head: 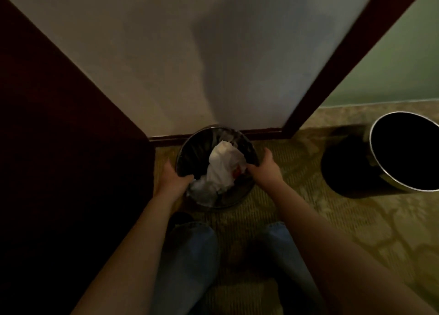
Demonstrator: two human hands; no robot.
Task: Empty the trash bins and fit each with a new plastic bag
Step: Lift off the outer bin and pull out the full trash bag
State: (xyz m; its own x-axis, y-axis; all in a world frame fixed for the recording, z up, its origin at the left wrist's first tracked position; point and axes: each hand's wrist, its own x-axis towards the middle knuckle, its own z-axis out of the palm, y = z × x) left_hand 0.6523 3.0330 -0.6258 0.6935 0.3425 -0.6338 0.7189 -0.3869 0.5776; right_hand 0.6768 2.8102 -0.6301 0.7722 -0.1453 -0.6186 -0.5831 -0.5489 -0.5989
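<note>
Black bin (194, 148) of white trash (223, 165), rim in the curled grip of left hand (174, 179) and right hand (266, 168).

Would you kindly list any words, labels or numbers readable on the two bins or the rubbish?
None can be read.
Red mark on the white rubbish in the near bin: too blurred to read.
Other bin on the right: no lettering visible.
</note>
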